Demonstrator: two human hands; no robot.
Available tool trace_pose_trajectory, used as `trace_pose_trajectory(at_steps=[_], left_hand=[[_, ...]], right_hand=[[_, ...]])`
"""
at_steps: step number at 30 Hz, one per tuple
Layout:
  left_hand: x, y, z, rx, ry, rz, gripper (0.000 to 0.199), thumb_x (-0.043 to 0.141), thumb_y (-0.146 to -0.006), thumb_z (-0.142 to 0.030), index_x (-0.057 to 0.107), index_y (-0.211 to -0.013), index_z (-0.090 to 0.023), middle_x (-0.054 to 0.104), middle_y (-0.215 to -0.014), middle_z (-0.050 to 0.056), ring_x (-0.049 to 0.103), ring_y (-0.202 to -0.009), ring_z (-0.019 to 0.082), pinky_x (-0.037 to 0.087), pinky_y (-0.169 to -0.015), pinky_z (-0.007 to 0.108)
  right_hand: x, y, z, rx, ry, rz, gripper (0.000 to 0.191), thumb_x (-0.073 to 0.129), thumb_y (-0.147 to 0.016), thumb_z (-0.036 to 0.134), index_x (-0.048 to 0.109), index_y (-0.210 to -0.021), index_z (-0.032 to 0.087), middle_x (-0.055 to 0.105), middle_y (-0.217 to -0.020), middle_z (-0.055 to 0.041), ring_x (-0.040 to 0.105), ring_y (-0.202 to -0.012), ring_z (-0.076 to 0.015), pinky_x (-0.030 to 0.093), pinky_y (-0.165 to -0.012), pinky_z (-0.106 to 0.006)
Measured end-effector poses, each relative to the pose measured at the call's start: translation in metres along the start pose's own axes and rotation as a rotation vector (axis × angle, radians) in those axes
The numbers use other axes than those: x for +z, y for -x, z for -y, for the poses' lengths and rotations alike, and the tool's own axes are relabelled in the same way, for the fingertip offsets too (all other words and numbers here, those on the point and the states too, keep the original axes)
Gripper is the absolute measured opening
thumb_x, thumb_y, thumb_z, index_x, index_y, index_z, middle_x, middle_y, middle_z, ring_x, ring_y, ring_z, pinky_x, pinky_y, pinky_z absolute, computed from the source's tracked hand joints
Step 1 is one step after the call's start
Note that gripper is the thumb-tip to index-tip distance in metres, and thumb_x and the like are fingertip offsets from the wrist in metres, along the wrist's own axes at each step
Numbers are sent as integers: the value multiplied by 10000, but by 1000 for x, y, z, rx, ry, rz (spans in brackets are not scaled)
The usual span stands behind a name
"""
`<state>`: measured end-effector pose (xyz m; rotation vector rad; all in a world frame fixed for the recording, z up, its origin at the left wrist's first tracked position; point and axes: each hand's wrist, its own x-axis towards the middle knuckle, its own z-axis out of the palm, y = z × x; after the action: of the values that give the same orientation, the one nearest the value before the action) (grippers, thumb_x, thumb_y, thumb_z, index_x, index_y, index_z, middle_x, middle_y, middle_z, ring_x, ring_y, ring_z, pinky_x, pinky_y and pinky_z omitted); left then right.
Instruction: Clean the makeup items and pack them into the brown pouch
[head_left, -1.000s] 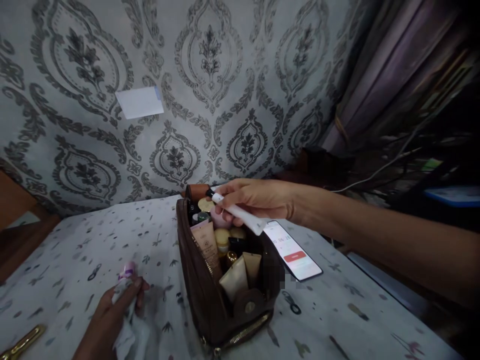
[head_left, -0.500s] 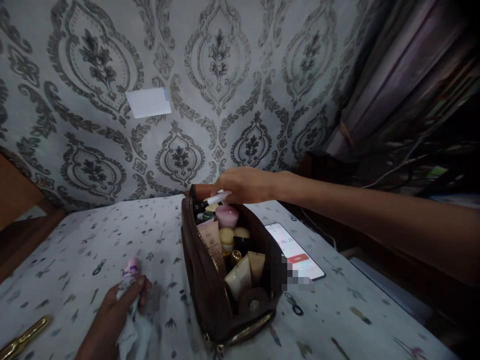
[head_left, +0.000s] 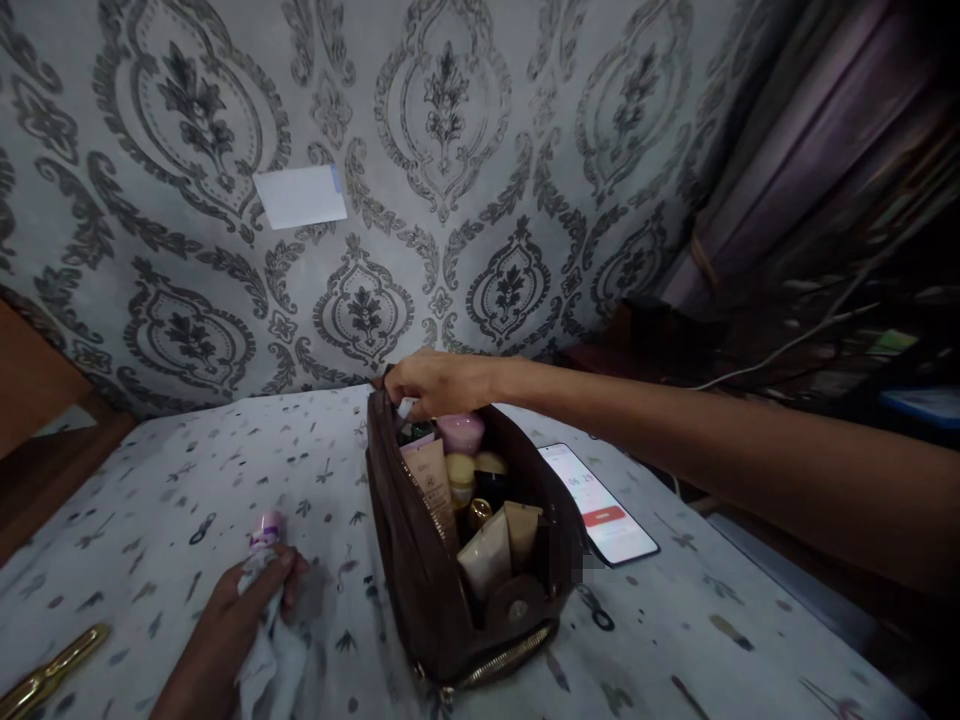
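Observation:
A brown zip bag (head_left: pixel 401 560) stands open on the patterned cloth, holding a pink-lidded jar (head_left: pixel 460 432), a beige tube (head_left: pixel 431 485), a pale tube (head_left: pixel 485 552) and several other cosmetics. At the bag's far end, my right hand (head_left: pixel 427 384) reaches in with curled fingers around a small white item, mostly hidden. My left hand (head_left: pixel 259 590), left of the bag, is closed on a white cloth (head_left: pixel 274 660) and a small pink-capped bottle (head_left: pixel 265 530), which pokes up beyond the fingers.
A lit phone (head_left: pixel 604 505) lies right of the bag. A gold object (head_left: pixel 56 670) is at the lower left. White paper (head_left: pixel 301 197) is on the patterned wall. Wooden furniture (head_left: pixel 45 400) stands at the left, with a purple curtain (head_left: pixel 795 160) at the upper right.
My right hand has moved left and down into the bag's far end with the white item. My left hand keeps its hold on the cloth and bottle.

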<state>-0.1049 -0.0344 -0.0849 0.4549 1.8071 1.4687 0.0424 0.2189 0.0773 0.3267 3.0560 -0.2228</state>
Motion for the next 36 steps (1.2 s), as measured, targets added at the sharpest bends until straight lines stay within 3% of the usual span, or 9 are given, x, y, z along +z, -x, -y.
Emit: trace_pose_trajectory(at_steps=[6,11,15,19,22,25,29,32,36], left_hand=[[1,3,-3,2,-5,7,416,824,-592,-529,660,-655,-152,525,-548,-17,459,-559,124,363,-515,197],[2,3,-4,20,-23,-5,428,822,-582,-548,675,-681,-159,525,-547,-16,463,-565,137,361,-511,209],[3,2,-4,30,-26,-12,432,827,-566,-550,659,-661,-164,535,-544,-13,475,-560,144,378,-520,222],[2,2,-4,-17,-8,3,418,828,-580,-531,649,-658,-161,524,-538,-20,468,-551,130,357,-503,205],[2,2,-3,-26,-7,-6,419,837,-577,-523,663,-693,-159,534,-552,-18,478,-563,127,356,-499,193],[1,1,-2,-12,-5,-10,430,841,-574,-527,671,-703,-153,540,-566,-12,478,-558,126,375,-500,197],[2,2,-3,-14,-16,-6,425,838,-578,-528,658,-664,-153,532,-557,-11,477,-558,124,382,-500,195],[2,3,-3,-38,-2,5,412,837,-576,-517,654,-665,-158,519,-539,-21,465,-536,120,379,-487,197],[2,2,-2,-28,7,10,404,833,-571,-510,644,-652,-162,516,-541,-23,471,-541,127,379,-486,206]], right_hand=[[5,10,-9,-153,-183,-86,333,627,-725,11,797,-969,162,689,-766,26,519,-659,-88,377,-636,-201],[14,14,-23,-62,-366,-120,377,585,-704,-34,813,-935,158,670,-627,42,532,-581,-81,401,-595,-189],[22,13,-33,16,-520,-126,436,537,-719,-44,796,-1012,150,747,-778,-1,622,-656,-97,462,-631,-190],[25,16,-35,-21,-527,-96,500,576,-736,-24,719,-1192,121,746,-830,-20,643,-701,-105,471,-650,-196],[27,19,-30,-46,-528,-146,433,721,-737,100,714,-1169,116,744,-912,-45,667,-786,-129,487,-699,-211],[31,20,-22,-25,-488,-257,242,739,-776,206,744,-1004,124,738,-892,-39,661,-785,-136,469,-710,-226],[36,19,-15,-2,-503,-363,144,634,-780,74,737,-860,136,660,-715,25,592,-685,-99,418,-679,-212],[35,19,-15,-21,-609,-323,154,638,-748,54,727,-839,141,531,-598,68,484,-588,-79,359,-596,-205],[34,24,-14,-63,-749,-226,132,653,-761,90,694,-872,149,464,-615,76,443,-602,-84,346,-590,-216]])
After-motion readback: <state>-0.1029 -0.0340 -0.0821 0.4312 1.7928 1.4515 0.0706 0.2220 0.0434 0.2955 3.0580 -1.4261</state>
